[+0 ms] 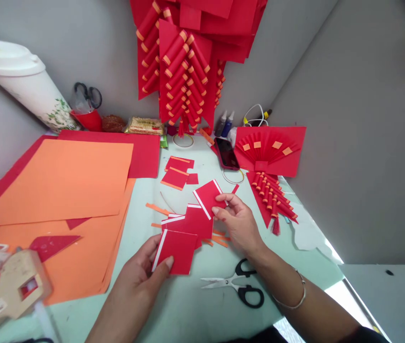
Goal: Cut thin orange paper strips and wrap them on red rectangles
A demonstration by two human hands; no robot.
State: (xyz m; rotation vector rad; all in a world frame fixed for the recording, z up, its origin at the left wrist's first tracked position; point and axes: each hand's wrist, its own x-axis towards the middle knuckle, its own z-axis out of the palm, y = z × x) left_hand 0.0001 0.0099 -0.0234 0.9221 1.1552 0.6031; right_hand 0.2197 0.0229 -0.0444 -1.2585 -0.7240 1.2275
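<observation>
My left hand (141,271) pinches a red paper square with a white strip along one edge (175,250), held low over the pale green table (188,305). My right hand (238,221) grips another red square with a white edge strip (207,196) by its lower corner. Between the two hands lie more red squares with white strips (195,220), overlapping on the table. Thin orange paper strips (157,208) lie scattered around them.
Large orange sheets (63,183) over red sheets cover the left. Black-handled scissors (236,286) lie by my right forearm. A phone (226,153), red paper firecracker decorations (271,193), glue bottles (225,123), a glue gun (16,286) and a white cup (27,83) surround the work area.
</observation>
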